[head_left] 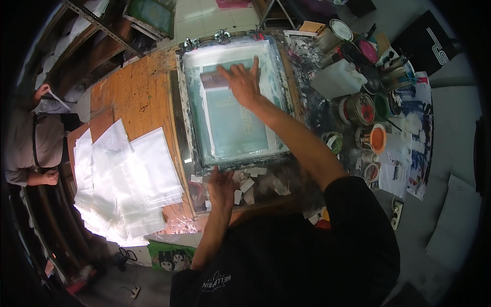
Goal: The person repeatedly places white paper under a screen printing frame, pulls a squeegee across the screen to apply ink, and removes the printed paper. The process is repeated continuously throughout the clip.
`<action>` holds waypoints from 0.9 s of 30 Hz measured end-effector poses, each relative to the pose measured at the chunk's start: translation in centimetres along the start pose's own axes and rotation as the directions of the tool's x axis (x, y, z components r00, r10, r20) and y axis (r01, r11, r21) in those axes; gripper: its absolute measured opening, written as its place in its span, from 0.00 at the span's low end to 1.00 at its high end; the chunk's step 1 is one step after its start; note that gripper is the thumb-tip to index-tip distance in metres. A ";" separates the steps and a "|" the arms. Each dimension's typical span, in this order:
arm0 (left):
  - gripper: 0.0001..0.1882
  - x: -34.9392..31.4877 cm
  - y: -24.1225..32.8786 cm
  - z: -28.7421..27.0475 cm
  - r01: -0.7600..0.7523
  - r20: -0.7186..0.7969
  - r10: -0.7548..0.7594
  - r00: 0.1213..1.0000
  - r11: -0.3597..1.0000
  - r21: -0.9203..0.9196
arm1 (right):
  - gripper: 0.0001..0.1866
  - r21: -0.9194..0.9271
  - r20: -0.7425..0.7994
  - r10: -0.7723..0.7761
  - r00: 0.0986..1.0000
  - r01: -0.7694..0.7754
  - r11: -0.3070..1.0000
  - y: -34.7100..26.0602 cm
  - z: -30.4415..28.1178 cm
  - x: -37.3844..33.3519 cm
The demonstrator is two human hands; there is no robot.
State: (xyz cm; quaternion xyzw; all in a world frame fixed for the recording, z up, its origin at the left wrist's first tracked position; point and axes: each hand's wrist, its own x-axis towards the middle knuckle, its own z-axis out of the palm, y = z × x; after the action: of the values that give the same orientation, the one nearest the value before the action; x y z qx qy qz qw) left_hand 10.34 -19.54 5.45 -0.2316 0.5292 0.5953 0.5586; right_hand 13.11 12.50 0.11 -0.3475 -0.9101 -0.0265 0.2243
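Observation:
A screen-printing frame with a pale green mesh lies in front of me, light lettering showing in its middle. Across the far part of the mesh is a squeegee. My right hand is on the squeegee, its fingers spread over the right part of it and partly hiding it. At the near edge of the frame, my left hand holds the rim, one finger over it and the others partly hidden.
White bags lie piled on the wooden table to the left. Paint cans and a white plastic jug crowd the right side. Metal clamps line the frame's far edge. Another person is at the far left.

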 end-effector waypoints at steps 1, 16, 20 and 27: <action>0.27 0.2 0.0 -0.2 0.008 0.011 -0.008 1.000 1.000 -0.002 | 0.34 -0.017 0.003 0.022 1.000 -0.022 1.000 0.7 0.2 1.8; 0.14 -2.6 2.3 -1.9 0.008 0.356 0.038 0.934 0.992 -0.127 | 0.30 0.124 0.158 -0.099 0.982 0.080 0.989 -10.0 -18.2 -11.8; 0.06 -6.6 6.4 0.8 -0.071 0.504 0.146 0.851 0.984 -0.164 | 0.30 0.099 0.000 -0.101 0.995 0.100 0.990 -10.9 -22.8 -8.6; 0.15 -2.0 14.2 11.7 -0.587 0.565 0.597 0.569 0.777 -0.228 | 0.27 0.118 -0.118 -0.102 0.988 0.116 0.986 -6.2 -29.0 5.1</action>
State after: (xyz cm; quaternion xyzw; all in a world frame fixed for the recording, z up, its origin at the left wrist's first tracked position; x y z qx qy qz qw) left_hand 1.60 -7.41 16.38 0.1591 0.3619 0.7924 0.4645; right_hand 17.06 5.04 29.00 -0.2803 -0.9137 -0.0014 0.2942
